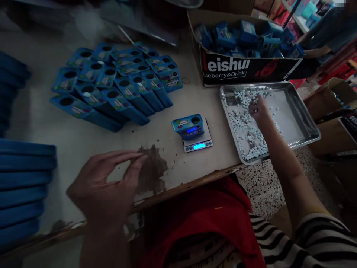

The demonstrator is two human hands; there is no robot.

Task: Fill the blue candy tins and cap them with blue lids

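My right hand [260, 108] is in a metal tray [302, 108], its fingers curled on some of the small pale-blue candies [237, 123] spread over the tray's left half. Over the table's front edge hovers my left hand [106, 182], thumb and fingertips pinched together with nothing visible between them. A blue candy box [187, 126], with a round hole in its top, stands on a small digital scale [198, 146] whose display is lit. To the left, several similar blue boxes [111, 95] stand in a cluster; white candies show at a few holes.
Behind the tray is a black printed carton [225, 72] full of blue boxes. Flat blue cartons [25, 186] are stacked at the left edge. The worn table [164, 130] has peeling patches along its front. Another person's arm [318, 51] reaches near the carton.
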